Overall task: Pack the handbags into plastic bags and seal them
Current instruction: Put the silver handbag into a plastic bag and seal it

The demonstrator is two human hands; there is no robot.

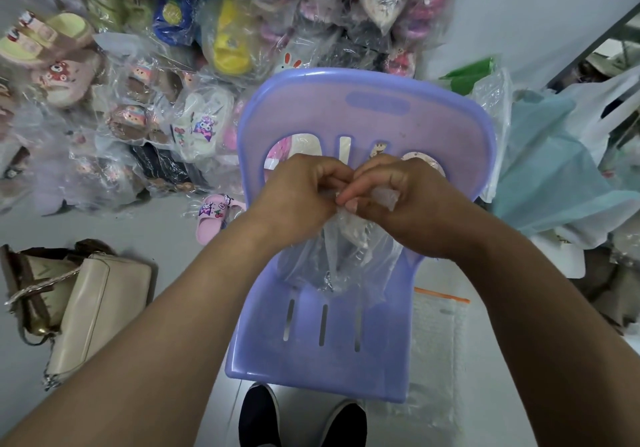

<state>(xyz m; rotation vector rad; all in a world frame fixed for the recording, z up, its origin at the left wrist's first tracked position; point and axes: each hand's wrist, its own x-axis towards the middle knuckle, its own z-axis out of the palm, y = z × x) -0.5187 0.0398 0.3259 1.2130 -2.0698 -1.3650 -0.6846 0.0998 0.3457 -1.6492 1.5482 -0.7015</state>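
A clear plastic bag [341,259] hangs over the seat of a purple plastic chair [363,117]; something pale shows faintly inside it, too blurred to identify. My left hand [301,197] and my right hand [405,197] meet above it, both pinching the gathered top of the bag between curled fingers. On the floor at the left lie a cream handbag [97,308] with a chain strap and a brown-trimmed beige handbag [34,284] behind it.
A big heap of slippers wrapped in clear bags [156,76] fills the floor behind the chair. A loose pink slipper [214,216] lies by the chair. A bubble-wrap pouch [436,325] lies right of the seat. Teal and white bags [554,176] pile up at right.
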